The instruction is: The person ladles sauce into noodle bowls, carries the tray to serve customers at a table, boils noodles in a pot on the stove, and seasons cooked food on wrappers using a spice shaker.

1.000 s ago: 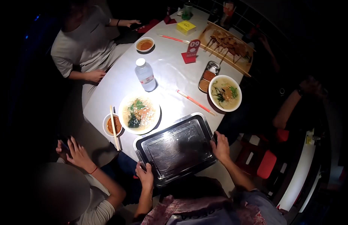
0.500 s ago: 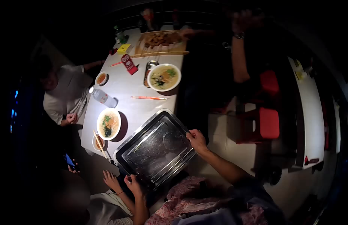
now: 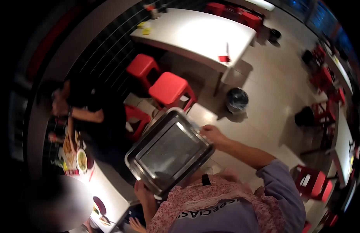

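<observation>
Seemingly mid-carry, my left hand (image 3: pixel 143 192) and right hand (image 3: pixel 212 134) curl closed on opposite rims of a rectangular silver metal tray (image 3: pixel 169 152), nearer me than the long white table (image 3: pixel 203 31); moving it calls for level support.

The worktop (image 3: pixel 111 176), with a bowl (image 3: pixel 82 160) on it, lies left of the tray (image 3: pixel 170 152), beyond which stools (image 3: pixel 169 88) stand before a table (image 3: pixel 191 33), while a bin (image 3: pixel 237 101) stands on the floor (image 3: pixel 267 103) right of these stools and a card (image 3: pixel 224 58) sits near the table's front right corner.

Gap between tray (image 3: pixel 168 149) and bin (image 3: pixel 237 101); stool (image 3: pixel 168 88) blocks left
</observation>
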`<control>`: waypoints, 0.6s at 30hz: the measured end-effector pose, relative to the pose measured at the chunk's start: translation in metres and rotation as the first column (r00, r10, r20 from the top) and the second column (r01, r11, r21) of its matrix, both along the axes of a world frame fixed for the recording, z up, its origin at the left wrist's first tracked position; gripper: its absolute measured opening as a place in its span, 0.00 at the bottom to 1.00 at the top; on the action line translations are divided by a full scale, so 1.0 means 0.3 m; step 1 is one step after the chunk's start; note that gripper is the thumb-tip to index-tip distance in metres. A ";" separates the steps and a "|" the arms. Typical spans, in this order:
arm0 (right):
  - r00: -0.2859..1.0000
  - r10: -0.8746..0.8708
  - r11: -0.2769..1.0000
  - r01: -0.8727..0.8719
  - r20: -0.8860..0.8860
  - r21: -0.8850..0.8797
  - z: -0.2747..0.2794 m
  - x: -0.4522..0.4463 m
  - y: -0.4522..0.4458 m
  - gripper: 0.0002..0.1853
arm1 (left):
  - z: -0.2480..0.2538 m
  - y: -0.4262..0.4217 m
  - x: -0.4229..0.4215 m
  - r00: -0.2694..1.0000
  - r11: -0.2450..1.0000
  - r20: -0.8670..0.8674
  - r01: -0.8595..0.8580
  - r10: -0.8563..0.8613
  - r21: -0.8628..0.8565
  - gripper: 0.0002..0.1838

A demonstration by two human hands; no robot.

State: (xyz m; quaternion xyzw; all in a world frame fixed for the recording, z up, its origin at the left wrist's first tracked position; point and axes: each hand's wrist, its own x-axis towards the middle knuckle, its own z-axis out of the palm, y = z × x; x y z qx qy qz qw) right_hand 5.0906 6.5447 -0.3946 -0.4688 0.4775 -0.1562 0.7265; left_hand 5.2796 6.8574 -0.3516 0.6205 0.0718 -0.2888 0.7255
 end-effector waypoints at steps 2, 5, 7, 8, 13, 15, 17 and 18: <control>0.992 -0.111 0.990 0.116 0.062 -0.078 0.024 -0.247 -0.153 0.09 | 0.016 -0.290 -0.068 0.988 0.988 0.008 0.157 -0.157 0.002 0.12; 0.930 -0.360 0.929 0.365 0.068 -0.068 0.068 -0.584 -0.371 0.11 | 0.005 -0.699 -0.208 0.940 0.939 0.032 0.341 -0.340 -0.039 0.18; 0.880 -0.459 0.887 0.461 0.124 0.014 0.208 -0.776 -0.456 0.11 | 0.018 -0.952 -0.334 0.881 0.877 0.011 0.472 -0.473 -0.084 0.22; 0.856 -0.501 0.864 0.504 0.130 0.012 0.210 -0.873 -0.509 0.11 | 0.047 -1.087 -0.407 0.860 0.856 -0.002 0.509 -0.511 -0.087 0.23; 0.663 -0.732 0.667 0.744 0.156 -0.031 0.210 -1.415 -0.685 0.08 | 0.088 -1.704 -0.780 0.649 0.635 0.021 0.751 -0.761 -0.180 0.26; 0.537 -0.821 0.545 0.838 0.192 -0.011 0.188 -1.626 -0.743 0.05 | 0.115 -1.921 -0.971 0.540 0.535 -0.036 0.821 -0.841 -0.201 0.26; 0.466 -0.854 0.477 0.879 0.230 -0.011 0.226 -1.777 -0.794 0.06 | 0.052 -2.166 -1.150 0.426 0.407 0.082 0.896 -0.901 -0.175 0.25; 0.429 -0.865 0.439 0.898 0.260 -0.019 0.225 -1.852 -0.817 0.06 | 0.075 -2.257 -1.257 0.379 0.373 0.011 0.916 -0.925 -0.146 0.24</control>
